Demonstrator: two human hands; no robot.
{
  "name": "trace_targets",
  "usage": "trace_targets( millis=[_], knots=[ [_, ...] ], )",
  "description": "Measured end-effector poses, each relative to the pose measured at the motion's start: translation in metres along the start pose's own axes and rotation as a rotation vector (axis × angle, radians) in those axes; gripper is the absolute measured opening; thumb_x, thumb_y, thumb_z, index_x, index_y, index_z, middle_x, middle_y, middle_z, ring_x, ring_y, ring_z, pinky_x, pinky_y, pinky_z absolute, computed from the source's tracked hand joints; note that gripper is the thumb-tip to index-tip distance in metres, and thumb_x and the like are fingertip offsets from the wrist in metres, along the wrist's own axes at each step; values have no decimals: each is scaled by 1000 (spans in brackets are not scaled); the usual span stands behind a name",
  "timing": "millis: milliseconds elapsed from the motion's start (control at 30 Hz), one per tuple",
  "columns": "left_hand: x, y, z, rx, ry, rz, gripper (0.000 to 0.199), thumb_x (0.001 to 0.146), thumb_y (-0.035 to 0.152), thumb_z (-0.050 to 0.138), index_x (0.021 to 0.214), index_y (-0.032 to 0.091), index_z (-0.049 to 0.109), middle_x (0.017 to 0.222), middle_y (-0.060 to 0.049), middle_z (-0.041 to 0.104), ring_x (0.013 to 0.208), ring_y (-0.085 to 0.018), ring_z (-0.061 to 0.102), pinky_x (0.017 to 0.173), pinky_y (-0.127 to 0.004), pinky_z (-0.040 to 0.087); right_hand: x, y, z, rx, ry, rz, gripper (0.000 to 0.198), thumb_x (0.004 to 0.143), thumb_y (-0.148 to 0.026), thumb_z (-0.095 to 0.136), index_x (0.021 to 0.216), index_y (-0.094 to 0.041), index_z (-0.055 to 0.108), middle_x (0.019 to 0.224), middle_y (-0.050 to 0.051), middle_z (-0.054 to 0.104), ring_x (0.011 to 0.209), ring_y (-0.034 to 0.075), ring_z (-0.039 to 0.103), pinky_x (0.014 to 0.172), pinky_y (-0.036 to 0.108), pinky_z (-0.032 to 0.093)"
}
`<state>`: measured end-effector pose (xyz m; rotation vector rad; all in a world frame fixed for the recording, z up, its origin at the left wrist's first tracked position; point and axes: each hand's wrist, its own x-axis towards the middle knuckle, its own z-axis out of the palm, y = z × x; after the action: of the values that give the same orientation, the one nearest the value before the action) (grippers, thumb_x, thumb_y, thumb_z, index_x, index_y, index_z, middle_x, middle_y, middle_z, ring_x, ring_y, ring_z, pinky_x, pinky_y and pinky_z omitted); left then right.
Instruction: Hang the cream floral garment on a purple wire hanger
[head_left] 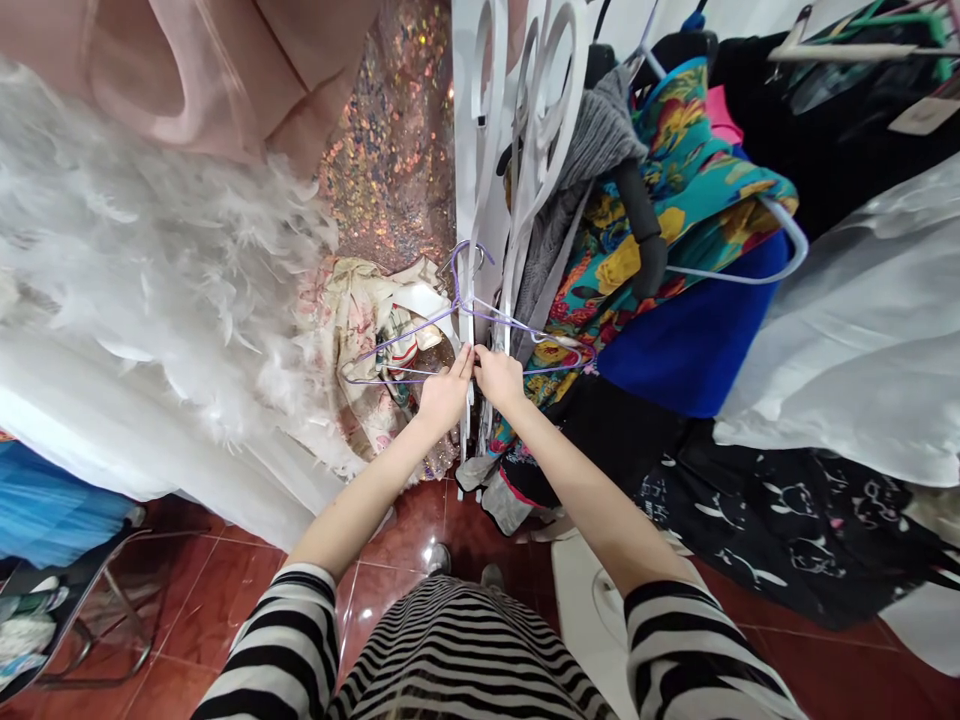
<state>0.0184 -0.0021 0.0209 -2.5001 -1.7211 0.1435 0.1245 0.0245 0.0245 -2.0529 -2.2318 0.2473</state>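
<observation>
My left hand [445,390] and my right hand [499,378] meet side by side, fingers closed, at the lower bar of some thin purple clothes hangers [422,327]. At least two hangers overlap, hooks upward, and no garment hangs from them. Just behind the left hand is a crumpled cream floral cloth [360,310]. White curved rack frames [517,230] stand directly behind the hangers. To the right of my right hand hangs a teal floral garment [675,180].
A white feathered dress [172,260] and a sequined dress [401,130] hang at left. A grey knit garment [600,130], blue cloth [667,340] and black printed fabric [780,510] crowd the right. A folding chair [112,600] stands on the red tiled floor [195,590].
</observation>
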Motion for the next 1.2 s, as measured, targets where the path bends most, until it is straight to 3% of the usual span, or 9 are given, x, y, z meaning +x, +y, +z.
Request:
trace_targets(
  millis=[233, 533, 733, 900, 1200],
  knots=[
    [0, 4, -7, 7, -80, -19, 70, 90, 1, 29, 159, 6, 25, 163, -23, 25, 99, -22, 74, 86, -33, 62, -1, -1, -1, 11, -9, 7, 35, 102, -21, 46, 135, -22, 60, 120, 16, 76, 112, 27, 73, 91, 35, 55],
    [1, -8, 4, -21, -45, 48, 70, 90, 4, 35, 159, 9, 26, 165, -20, 24, 106, -23, 73, 92, -36, 61, -3, -2, -3, 10, -1, 6, 32, 102, -22, 48, 132, -21, 60, 121, 15, 76, 112, 27, 73, 91, 34, 55],
    [-8, -24, 27, -47, 91, 98, 61, 92, 10, 40, 153, 11, 41, 160, -15, 41, 122, -24, 66, 98, -35, 59, -1, -1, -1, 27, 10, -7, 30, 102, -27, 52, 128, -18, 62, 120, 15, 76, 110, 29, 74, 89, 36, 56],
    [-20, -41, 40, -94, 152, 61, 52, 92, 9, 43, 142, 17, 57, 144, -12, 60, 122, -23, 65, 101, -35, 58, -1, 0, 0, 42, 19, -9, 29, 101, -29, 55, 126, -18, 63, 119, 16, 77, 110, 30, 74, 89, 37, 56],
    [-33, -56, 50, -143, 164, -72, 54, 92, 11, 44, 143, 22, 57, 148, -13, 57, 124, -27, 65, 93, -37, 61, -1, -1, 4, 68, 60, 4, 24, 99, -28, 59, 121, -19, 66, 114, 15, 78, 105, 31, 75, 84, 37, 56]
  ],
)
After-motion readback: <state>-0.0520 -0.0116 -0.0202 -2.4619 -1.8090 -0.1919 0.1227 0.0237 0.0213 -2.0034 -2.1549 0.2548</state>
